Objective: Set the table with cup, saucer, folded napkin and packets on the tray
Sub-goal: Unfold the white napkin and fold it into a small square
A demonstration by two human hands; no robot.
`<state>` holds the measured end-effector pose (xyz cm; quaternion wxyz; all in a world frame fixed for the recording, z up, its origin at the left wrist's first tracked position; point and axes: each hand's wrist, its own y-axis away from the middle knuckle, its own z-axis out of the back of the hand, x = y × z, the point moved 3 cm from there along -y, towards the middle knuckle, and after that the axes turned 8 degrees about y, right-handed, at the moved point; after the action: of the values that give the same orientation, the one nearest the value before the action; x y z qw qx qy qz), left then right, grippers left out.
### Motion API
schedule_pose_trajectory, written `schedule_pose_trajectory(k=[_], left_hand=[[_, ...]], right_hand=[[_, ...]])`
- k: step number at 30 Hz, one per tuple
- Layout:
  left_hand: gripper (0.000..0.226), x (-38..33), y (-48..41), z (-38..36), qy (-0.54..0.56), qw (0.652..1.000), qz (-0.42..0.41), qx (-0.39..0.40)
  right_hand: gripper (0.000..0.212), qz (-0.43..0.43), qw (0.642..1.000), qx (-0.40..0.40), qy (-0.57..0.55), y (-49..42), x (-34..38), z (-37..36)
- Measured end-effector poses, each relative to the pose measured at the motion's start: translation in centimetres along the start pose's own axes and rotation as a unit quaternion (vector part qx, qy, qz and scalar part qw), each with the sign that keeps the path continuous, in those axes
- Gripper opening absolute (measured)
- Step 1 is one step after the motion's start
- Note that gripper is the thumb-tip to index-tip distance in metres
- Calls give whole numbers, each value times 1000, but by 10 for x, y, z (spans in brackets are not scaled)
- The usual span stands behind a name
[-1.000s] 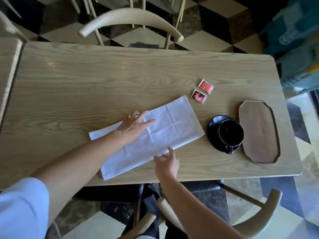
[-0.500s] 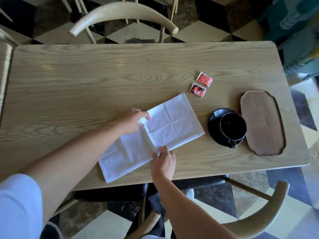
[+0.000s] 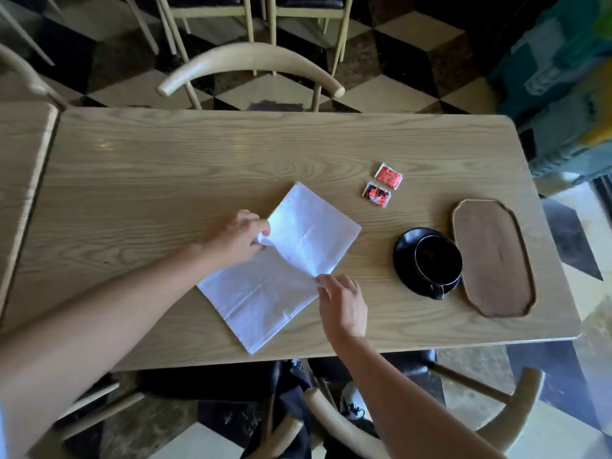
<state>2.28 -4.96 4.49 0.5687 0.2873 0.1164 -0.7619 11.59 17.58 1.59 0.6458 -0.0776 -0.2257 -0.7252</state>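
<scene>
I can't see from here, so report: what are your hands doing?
Left hand pinching napkin edge, right hand pressing crease. Tray bare. Nothing in the way.

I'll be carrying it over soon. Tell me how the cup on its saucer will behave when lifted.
The cup sits off-centre on the saucer, so it may slide or tip if tilted. Both look glazed, probably slippery and breakable. The handle faces the near edge, which likely gives the safest grip.

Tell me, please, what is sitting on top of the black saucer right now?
A black cup stands on the saucer, its handle toward the person. The cup covers much of the saucer, so anything under it cannot be seen; its dark inside shows nothing clearly.
</scene>
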Motion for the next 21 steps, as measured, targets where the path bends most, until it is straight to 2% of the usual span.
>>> schedule_pose_trajectory(k=[4, 13, 17, 21], left_hand=[[18, -21, 24, 18, -59, 996, -15, -57], [10, -57, 54, 52, -56, 987, 30, -147], [8, -82, 66, 77, -27, 980, 67, -184], [10, -105, 80, 94, 82, 969, 100, -211]], right_hand=[[14, 46, 998, -49, -11, -13, -7, 30], [10, 160, 983, -78, -51, -32, 2, 104], [8, 201, 973, -98, -60, -29, 6, 143], [4, 220, 966, -103, -89, -19, 9, 178]])
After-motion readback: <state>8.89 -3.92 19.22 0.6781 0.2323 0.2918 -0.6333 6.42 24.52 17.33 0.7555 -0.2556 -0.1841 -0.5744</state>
